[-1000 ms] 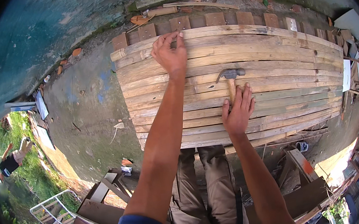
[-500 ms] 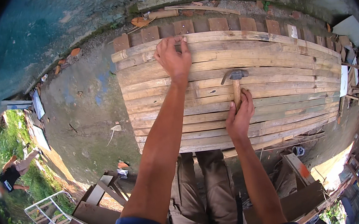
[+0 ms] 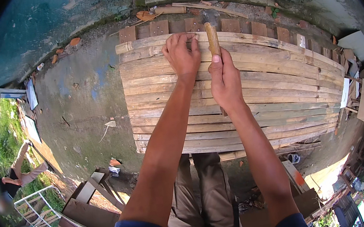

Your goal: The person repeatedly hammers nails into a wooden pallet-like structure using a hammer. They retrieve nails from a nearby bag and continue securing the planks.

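Note:
In front of me lies a panel of split bamboo slats (image 3: 150,72), running left to right side by side. My left hand (image 3: 183,56) rests near its far edge, thumb and fingers pinched together over the last slat. Whatever sits between those fingertips is too small to make out. My right hand (image 3: 225,77) is wrapped round the wooden handle of a hammer (image 3: 212,38), just right of my left hand. The hammer's head points away from me, blurred, beyond the far slat. Short wooden pieces (image 3: 159,27) stick out from under that far edge.
A weathered blue-green wall (image 3: 47,30) stands at the far left. Bamboo offcuts (image 3: 170,10) lie along the wall's foot. Boards and scraps (image 3: 358,48) are piled at the right. Wooden furniture (image 3: 90,213) stands near left, a white metal frame (image 3: 38,208) beside it. Another person (image 3: 24,169) is at far left.
My right hand has carried the hammer up and left, from mid-panel to the far edge beside my left hand. The left hand stays pinched at that edge. The other person has shifted posture.

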`<action>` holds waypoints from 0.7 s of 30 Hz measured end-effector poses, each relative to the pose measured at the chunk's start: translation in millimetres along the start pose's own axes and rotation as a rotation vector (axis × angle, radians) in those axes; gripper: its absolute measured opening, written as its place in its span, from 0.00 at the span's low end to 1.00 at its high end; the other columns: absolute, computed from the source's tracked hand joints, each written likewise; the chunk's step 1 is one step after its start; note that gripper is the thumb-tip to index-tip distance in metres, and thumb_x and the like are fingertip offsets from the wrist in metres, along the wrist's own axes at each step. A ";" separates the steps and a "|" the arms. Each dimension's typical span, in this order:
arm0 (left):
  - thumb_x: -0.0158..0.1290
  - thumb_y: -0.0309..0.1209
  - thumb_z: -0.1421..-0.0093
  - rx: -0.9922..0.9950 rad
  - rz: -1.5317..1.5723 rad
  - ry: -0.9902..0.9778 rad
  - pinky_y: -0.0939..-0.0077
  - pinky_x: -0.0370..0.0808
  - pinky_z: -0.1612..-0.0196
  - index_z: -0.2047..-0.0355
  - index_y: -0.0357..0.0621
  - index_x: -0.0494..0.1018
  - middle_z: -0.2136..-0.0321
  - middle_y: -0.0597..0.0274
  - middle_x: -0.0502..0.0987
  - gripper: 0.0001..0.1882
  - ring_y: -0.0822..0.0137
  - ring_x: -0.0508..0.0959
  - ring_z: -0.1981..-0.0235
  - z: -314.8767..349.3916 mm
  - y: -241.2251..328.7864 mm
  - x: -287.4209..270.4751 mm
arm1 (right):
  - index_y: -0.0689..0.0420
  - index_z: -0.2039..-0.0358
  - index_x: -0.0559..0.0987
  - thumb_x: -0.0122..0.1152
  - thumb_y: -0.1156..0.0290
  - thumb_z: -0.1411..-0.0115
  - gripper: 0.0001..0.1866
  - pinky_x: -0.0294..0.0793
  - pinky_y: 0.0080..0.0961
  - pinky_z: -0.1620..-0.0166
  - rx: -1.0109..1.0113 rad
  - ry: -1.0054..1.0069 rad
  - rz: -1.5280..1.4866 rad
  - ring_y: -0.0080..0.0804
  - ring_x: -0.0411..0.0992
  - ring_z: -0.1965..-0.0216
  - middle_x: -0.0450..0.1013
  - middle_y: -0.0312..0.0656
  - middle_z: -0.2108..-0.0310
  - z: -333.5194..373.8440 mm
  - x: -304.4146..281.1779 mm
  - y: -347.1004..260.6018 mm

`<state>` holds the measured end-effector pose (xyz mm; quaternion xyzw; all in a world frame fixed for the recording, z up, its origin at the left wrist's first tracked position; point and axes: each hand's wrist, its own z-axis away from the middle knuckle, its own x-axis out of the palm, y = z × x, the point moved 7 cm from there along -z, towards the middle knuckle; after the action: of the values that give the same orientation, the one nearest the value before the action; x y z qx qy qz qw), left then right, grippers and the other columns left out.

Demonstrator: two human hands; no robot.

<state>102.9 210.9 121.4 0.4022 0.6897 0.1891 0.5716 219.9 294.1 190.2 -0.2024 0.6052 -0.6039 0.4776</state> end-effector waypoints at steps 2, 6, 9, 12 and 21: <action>0.62 0.31 0.44 -0.023 -0.009 -0.024 0.60 0.60 0.42 0.67 0.49 0.80 0.61 0.66 0.79 0.04 0.59 0.73 0.50 -1.0 -2.1 1.9 | 0.63 0.44 0.71 0.39 0.55 0.22 0.24 0.70 0.31 0.67 0.129 -0.091 0.099 0.29 0.69 0.76 0.70 0.41 0.77 -4.1 6.6 11.9; 0.62 0.30 0.44 0.017 -0.036 0.003 0.59 0.60 0.42 0.67 0.48 0.80 0.60 0.66 0.79 0.05 0.59 0.73 0.49 -3.0 -0.5 -0.5 | 0.62 0.49 0.72 0.39 0.55 0.23 0.22 0.71 0.33 0.67 0.143 -0.124 0.141 0.33 0.70 0.76 0.72 0.42 0.77 -3.8 10.5 13.4; 0.62 0.31 0.44 0.033 -0.016 0.009 0.59 0.60 0.42 0.67 0.48 0.80 0.58 0.66 0.80 0.05 0.60 0.73 0.48 0.4 0.8 -2.5 | 0.61 0.50 0.72 0.40 0.56 0.23 0.21 0.71 0.36 0.68 -0.021 -0.071 0.062 0.36 0.71 0.77 0.72 0.44 0.77 3.3 8.9 -3.8; 0.62 0.31 0.44 0.029 -0.016 0.010 0.59 0.60 0.42 0.67 0.48 0.81 0.58 0.66 0.81 0.05 0.60 0.74 0.48 0.7 0.3 -1.6 | 0.63 0.49 0.69 0.41 0.61 0.24 0.17 0.71 0.53 0.65 0.046 -0.096 0.178 0.67 0.76 0.68 0.76 0.61 0.72 1.8 8.6 -4.2; 0.63 0.30 0.44 0.017 -0.005 0.022 0.60 0.60 0.42 0.68 0.47 0.82 0.58 0.66 0.81 0.04 0.59 0.74 0.49 -0.2 -0.5 -0.4 | 0.63 0.50 0.68 0.43 0.62 0.24 0.16 0.68 0.58 0.69 0.081 -0.087 0.311 0.71 0.75 0.70 0.75 0.62 0.76 -1.1 3.1 0.3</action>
<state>102.6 210.4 121.4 0.4033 0.6986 0.1862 0.5610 217.7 292.2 188.7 -0.1128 0.5833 -0.5372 0.5987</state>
